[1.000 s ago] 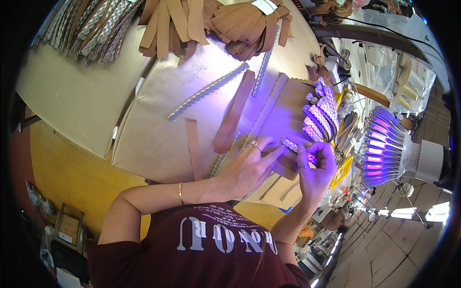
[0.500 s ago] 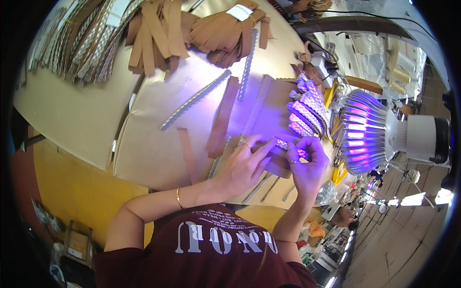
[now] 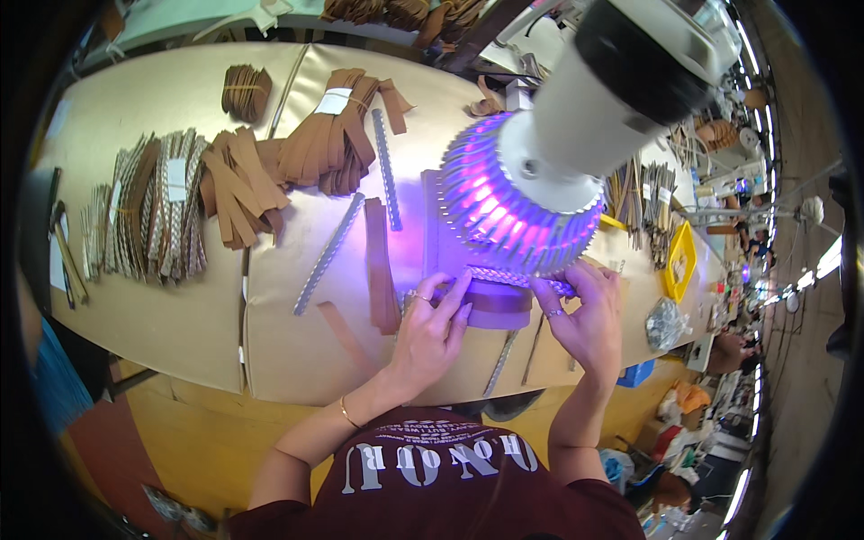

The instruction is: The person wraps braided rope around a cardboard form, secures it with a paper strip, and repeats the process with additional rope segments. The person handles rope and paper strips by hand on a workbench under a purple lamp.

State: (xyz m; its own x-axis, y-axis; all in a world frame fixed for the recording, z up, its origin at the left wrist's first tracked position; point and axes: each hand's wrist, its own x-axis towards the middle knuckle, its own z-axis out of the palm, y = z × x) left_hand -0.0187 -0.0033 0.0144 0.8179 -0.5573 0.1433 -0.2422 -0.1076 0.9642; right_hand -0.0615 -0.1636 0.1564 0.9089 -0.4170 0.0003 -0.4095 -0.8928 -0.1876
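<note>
A braided strip (image 3: pixel 500 277) spans the gap between the hands beside the purple-glowing lamp (image 3: pixel 517 202); the right hand (image 3: pixel 587 315) pinches one end, the left hand (image 3: pixel 430 335) touches the other, grip unclear. Probably light and pliable, best held near both ends

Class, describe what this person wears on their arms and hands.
A dark maroon short-sleeved shirt with white lettering leaves both forearms bare. A thin gold-coloured bracelet circles the left forearm; the left hand and right hand each wear a ring. Neither is gloved.
</note>
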